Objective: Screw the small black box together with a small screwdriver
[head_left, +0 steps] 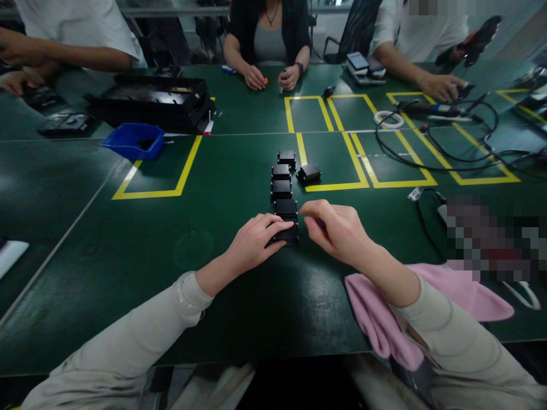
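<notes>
A row of several small black boxes [281, 188] runs away from me on the green table [128, 250]. My left hand [254, 242] grips the nearest black box [287, 234], fingers wrapped over its top and side. My right hand [337, 230] hovers just right of that box, fingers pinched on a thin dark item I cannot make out. One more black box [309, 173] lies apart, right of the row's far end.
A pink cloth [380, 319] lies under my right forearm. A blue bin [133, 140] and a black tray [158, 102] sit at the far left. Cables [444, 154] and a tape roll [388, 119] lie at the right. Other people's hands rest along the far edge.
</notes>
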Available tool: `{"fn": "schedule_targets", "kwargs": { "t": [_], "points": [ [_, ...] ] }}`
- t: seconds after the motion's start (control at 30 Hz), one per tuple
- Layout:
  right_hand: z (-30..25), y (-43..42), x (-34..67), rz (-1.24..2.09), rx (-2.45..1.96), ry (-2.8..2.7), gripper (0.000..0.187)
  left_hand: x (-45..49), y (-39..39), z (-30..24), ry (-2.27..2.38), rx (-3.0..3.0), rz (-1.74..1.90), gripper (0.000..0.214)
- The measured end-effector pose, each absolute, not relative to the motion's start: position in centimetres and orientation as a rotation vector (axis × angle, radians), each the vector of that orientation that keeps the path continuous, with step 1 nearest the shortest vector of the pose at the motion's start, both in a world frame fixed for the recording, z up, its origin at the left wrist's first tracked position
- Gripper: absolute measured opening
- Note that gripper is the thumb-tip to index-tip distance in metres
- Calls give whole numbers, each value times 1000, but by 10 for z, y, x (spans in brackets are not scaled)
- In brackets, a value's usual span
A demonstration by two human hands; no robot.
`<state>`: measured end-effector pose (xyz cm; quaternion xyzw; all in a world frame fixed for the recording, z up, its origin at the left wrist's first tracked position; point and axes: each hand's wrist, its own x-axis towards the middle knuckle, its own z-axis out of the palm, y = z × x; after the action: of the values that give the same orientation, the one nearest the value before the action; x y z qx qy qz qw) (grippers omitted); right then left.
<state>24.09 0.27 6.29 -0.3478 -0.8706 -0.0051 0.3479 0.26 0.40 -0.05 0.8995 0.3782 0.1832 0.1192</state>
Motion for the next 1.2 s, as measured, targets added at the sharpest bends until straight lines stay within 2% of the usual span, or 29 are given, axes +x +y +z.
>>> {"fn": "schedule_targets", "kwargs": {
  "t": [1.2],
  "points": [
    [65, 2, 240, -70, -855, -2259, 22, 3, 4, -1, 1091, 2629, 556, 38]
  ]
}}
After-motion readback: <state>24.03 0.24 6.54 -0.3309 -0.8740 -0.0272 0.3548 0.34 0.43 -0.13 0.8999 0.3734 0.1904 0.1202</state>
